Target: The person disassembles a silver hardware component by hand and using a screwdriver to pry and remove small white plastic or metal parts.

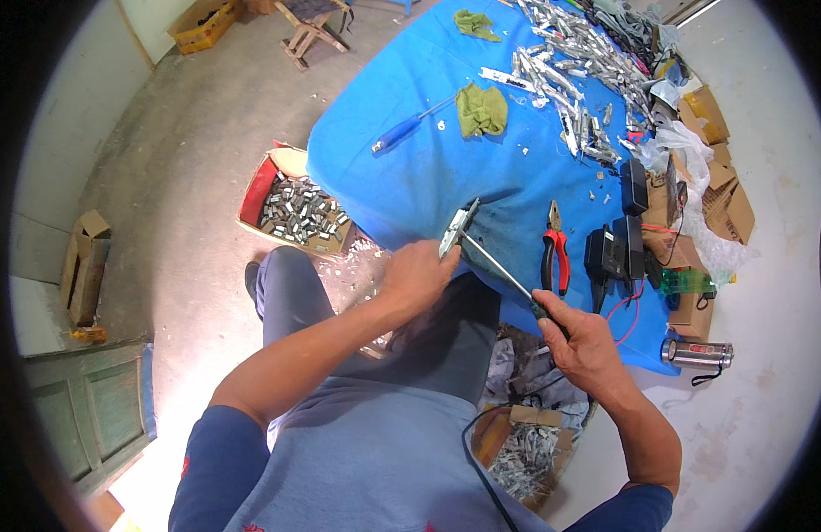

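My left hand [418, 277] is closed on the near end of a narrow white and silver part [455, 229] at the front edge of the blue-covered table [375, 191]. A dark, thin shadow or piece lies beyond its far end; I cannot tell which. My right hand [581, 332] grips the dark handle of a screwdriver [502, 268]. The long metal shaft slants up to the left, and its tip meets or lies very close to the part's right side. Red-and-black pliers [556, 250] lie to the right, jaws pointing away from me.
A blue-handled screwdriver [398, 134] and a green cloth [481, 111] lie farther back. Many silvery parts [574, 75] are heaped at the far right. Black adapters [603, 254] and a metal flask [697, 354] sit at right. Left of the table, a red box [295, 208] holds small blocks.
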Demonstrator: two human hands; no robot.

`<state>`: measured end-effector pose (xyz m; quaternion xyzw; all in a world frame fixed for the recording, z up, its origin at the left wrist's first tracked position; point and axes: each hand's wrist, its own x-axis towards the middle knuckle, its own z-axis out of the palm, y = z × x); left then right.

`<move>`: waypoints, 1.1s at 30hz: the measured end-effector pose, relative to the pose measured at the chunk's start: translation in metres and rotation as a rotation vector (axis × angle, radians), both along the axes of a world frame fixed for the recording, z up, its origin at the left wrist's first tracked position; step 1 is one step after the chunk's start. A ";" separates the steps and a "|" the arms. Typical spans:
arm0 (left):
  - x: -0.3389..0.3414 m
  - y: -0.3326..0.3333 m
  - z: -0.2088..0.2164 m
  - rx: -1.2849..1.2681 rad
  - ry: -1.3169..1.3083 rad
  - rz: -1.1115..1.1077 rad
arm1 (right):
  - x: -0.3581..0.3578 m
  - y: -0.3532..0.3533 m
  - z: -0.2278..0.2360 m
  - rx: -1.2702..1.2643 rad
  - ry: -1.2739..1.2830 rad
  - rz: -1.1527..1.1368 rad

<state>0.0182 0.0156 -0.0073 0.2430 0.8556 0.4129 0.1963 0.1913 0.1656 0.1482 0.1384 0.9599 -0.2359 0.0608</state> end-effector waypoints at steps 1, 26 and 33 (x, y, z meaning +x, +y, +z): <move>0.000 0.000 0.000 0.007 -0.011 -0.002 | 0.000 -0.003 0.000 0.086 0.007 0.027; -0.003 -0.002 0.013 -0.011 -0.129 -0.044 | 0.013 0.002 -0.003 -0.624 -0.163 -0.399; -0.004 -0.003 0.017 -0.024 -0.118 -0.046 | 0.007 -0.004 0.004 -0.657 -0.165 -0.450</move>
